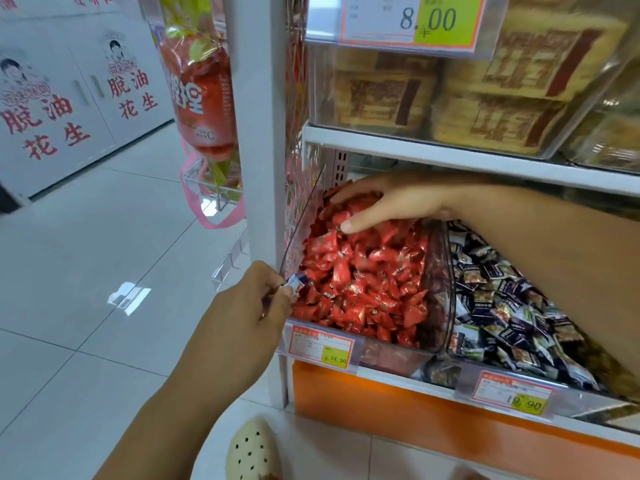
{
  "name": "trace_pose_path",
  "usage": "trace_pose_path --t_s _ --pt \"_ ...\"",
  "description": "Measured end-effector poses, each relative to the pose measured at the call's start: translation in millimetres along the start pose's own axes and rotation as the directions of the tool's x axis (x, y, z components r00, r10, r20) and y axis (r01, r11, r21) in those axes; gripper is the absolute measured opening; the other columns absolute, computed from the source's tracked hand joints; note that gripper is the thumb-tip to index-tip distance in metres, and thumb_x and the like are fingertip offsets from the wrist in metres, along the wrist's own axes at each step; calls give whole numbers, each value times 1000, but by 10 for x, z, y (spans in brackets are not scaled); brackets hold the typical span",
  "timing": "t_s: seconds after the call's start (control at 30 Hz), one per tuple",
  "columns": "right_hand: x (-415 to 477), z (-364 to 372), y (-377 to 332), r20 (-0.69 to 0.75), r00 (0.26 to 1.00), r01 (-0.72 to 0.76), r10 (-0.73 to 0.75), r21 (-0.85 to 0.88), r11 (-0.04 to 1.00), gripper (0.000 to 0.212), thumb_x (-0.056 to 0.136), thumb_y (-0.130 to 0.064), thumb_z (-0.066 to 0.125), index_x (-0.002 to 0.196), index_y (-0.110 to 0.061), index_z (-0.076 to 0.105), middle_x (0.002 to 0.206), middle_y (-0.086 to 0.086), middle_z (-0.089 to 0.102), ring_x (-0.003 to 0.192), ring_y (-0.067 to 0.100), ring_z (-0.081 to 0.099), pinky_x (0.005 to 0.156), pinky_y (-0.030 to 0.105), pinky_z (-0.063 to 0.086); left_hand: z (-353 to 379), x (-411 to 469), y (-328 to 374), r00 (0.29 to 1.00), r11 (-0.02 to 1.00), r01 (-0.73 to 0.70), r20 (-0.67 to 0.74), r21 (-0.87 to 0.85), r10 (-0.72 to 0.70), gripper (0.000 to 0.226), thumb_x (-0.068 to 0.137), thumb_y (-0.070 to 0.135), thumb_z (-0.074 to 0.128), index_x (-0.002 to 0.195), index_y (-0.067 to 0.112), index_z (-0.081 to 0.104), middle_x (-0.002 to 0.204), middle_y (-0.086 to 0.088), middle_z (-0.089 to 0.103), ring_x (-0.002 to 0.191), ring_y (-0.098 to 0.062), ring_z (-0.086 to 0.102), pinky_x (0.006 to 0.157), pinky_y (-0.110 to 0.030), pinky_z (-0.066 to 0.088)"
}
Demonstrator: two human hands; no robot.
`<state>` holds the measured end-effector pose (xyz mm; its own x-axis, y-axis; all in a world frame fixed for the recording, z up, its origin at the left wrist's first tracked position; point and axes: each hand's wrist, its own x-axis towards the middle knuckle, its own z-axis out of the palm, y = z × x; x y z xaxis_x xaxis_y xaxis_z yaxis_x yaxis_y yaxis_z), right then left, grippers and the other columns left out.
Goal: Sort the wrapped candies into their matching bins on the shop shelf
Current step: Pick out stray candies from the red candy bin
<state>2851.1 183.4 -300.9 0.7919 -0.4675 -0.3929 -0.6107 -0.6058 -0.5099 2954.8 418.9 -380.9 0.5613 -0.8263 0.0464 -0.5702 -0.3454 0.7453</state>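
— Where's the stray?
— The left hand (256, 306) pinches a blue-and-white candy (296, 281) at the front left corner of the red bin (388, 356). The right hand (377, 202) lies spread on the red candies (360, 282) at the back.
— What's the risk?
— The dark-wrapped candies (502, 299) sit one bin to the right, under the right arm. Crossing there, a loose pinch could drop it among the red

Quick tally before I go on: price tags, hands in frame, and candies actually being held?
Price tags: 3 (8.00 tag, 24.90 tag, 18.90 tag)
Hands: 2 (left hand, right hand)
Held candies: 1 (blue-and-white candy, pinched by the left hand)
Total: 6
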Motion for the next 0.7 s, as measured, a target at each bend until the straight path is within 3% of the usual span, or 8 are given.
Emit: trace_pose_path --t_s 0.13,0.2,0.27,0.33,0.47,0.57,0.63,0.7 --pt "-29 63 94 -277 938 146 -207 -223 964 19 88 -27 66 106 -21 69 106 -8 62 105 14 60 84 20 45 16 -6 31 1000 999 0 -16 -36 -1 15 93 45 42 85 33 45 83 9 70 72 -9 65 69 -39 56" --pt "-23 242 75 -249 929 194 -274 -303 933 14 91 -28 62 101 -24 71 101 -12 66 97 7 61 90 24 45 26 -11 46 1000 999 -4 -13 -53 3 14 92 45 42 85 34 45 81 7 70 74 -10 65 68 -42 56" --pt "68 437 82 -100 954 205 -281 -465 861 28 91 -35 60 118 -27 64 110 -10 64 106 9 54 97 27 40 46 -5 51 1000 998 -6 -7 -57 6 12 94 42 43 86 33 46 80 4 70 72 -12 65 68 -43 56" --pt "186 570 144 18 988 133 -155 -622 772 56 88 -43 61 140 -32 43 127 -3 55 119 18 39 100 34 39 62 -2 56 1000 999 -12 -4 -53 12 11 96 38 44 87 31 47 81 7 70 69 -7 65 70 -38 55" --pt "283 675 217 111 981 -46 160 -665 745 99 72 -50 72 150 -40 12 154 -5 12 137 28 11 111 45 30 77 22 39 1000 998 -19 -12 -52 18 8 99 33 42 91 31 45 87 18 69 70 8 62 66 -21 52" --pt "275 813 195 38 989 -77 141 -682 728 100 71 -45 77 149 -38 16 152 0 13 138 30 16 103 43 39 119 53 70 999 994 -34 -37 -101 31 10 99 30 43 92 36 46 83 19 68 75 8 64 71 -24 55" --pt "299 836 210 -33 997 -71 65 -657 751 90 74 -41 77 147 -35 26 149 0 21 132 29 30 96 38 44 137 53 119 998 992 -56 -43 -112 51 18 100 27 43 94 43 47 79 21 66 75 14 61 67 -8 49" --pt "312 801 234 -78 997 -67 26 -596 800 85 77 -36 75 148 -30 29 151 2 23 132 27 36 98 33 41 167 58 149 997 990 -68 -38 -120 63 19 100 25 42 100 42 51 79 19 66 76 15 60 63 -5 46"
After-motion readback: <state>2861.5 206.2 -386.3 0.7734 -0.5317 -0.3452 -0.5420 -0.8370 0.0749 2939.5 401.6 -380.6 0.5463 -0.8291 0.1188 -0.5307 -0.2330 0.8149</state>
